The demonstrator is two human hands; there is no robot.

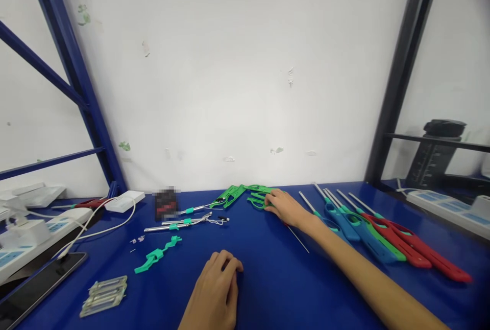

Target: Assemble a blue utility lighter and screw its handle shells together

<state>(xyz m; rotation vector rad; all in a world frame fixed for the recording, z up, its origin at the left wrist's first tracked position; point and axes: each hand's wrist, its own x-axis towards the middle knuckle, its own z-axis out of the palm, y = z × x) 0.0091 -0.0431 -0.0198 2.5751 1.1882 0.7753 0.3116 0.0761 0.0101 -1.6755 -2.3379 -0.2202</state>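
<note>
My left hand (216, 289) rests on the blue table at the front middle, fingers loosely curled together, with no object visible in it. Farther back, my right hand (287, 208) reaches over a group of green plastic pieces (257, 200), its bent fingertips pressed on one at the group's right side. Its palm side is hidden. A thin metal rod (299, 240) with a red end sticks out from under this hand. More flat green parts (231, 195) lie to the left of the group, near the wall.
Red, blue and green handled lighter-like tools (398, 240) lie at right. Metal tubes with teal clips (174, 227), teal pieces (155, 258) and a clear tray (104, 297) are at left, near a phone (42, 289) and power strip (57, 225). Another strip (447, 212) is far right.
</note>
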